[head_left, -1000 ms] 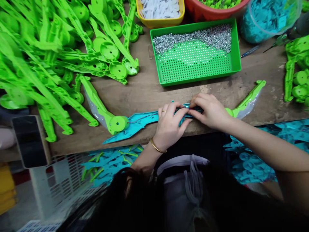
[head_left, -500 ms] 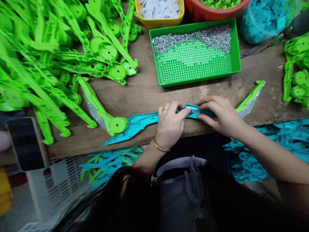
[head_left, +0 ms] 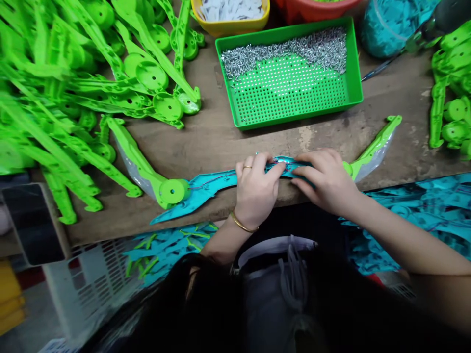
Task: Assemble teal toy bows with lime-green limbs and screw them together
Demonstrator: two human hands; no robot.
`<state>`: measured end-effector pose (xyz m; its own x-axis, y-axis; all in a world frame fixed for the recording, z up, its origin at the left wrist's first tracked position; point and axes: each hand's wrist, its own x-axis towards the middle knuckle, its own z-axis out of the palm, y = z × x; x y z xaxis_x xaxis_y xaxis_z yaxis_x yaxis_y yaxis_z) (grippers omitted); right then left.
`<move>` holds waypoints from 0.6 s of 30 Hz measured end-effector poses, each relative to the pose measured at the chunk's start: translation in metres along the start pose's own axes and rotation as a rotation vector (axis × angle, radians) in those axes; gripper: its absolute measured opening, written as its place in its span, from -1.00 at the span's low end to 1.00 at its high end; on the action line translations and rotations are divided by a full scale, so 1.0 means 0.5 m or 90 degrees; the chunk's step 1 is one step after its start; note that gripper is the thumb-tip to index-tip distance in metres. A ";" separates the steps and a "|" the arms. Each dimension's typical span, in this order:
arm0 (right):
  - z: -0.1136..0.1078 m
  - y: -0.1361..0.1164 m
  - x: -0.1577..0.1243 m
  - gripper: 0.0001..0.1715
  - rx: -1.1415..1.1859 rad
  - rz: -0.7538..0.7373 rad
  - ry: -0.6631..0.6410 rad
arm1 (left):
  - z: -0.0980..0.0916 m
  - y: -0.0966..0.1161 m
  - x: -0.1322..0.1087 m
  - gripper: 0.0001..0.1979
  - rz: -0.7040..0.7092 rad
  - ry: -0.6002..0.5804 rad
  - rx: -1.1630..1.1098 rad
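A long blue plastic bow-shaped shell (head_left: 217, 185) lies along the table's near edge, with thin wires running inside it. At its left end sits a green arm with a round hub (head_left: 174, 191); another green arm (head_left: 377, 147) sticks out at its right end. My left hand (head_left: 257, 189), with a ring and a bracelet, is closed on the shell's middle, thumb and fingers at the wires. Just right of it my right hand (head_left: 327, 179) grips the same shell, fingertips pinched at its edge. The part under my palms is hidden.
A green perforated tray (head_left: 290, 105) of small screws stands behind the shell. Green parts (head_left: 73, 98) are heaped at left, more (head_left: 456, 117) at right. A phone (head_left: 35, 223) rests at the left edge. A power tool (head_left: 441, 22), yellow tub (head_left: 231, 24) and red bowl (head_left: 316, 10) are behind.
The view has shifted slightly. My right hand has moved a little left along the shell, and the green hub at the right end now shows behind it. Both hands keep hold.
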<state>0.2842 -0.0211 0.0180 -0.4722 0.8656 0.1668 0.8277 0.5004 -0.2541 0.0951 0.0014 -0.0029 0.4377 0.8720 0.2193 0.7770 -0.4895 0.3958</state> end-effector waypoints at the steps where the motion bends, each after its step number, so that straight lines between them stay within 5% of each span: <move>1: 0.002 -0.002 0.002 -0.80 0.015 -0.003 -0.007 | 0.000 0.001 -0.001 -0.80 -0.004 0.002 -0.003; 13: 0.025 -0.028 0.006 -0.81 -0.031 0.057 0.089 | 0.006 0.002 -0.016 -0.78 -0.017 0.036 -0.067; 18: 0.025 -0.024 0.004 -0.75 -0.042 0.061 0.058 | 0.000 0.009 -0.016 -0.80 -0.037 0.043 -0.079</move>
<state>0.2695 -0.0251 0.0095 -0.3626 0.9028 0.2315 0.8875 0.4103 -0.2099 0.0954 -0.0078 -0.0028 0.3590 0.8992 0.2502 0.7363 -0.4376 0.5162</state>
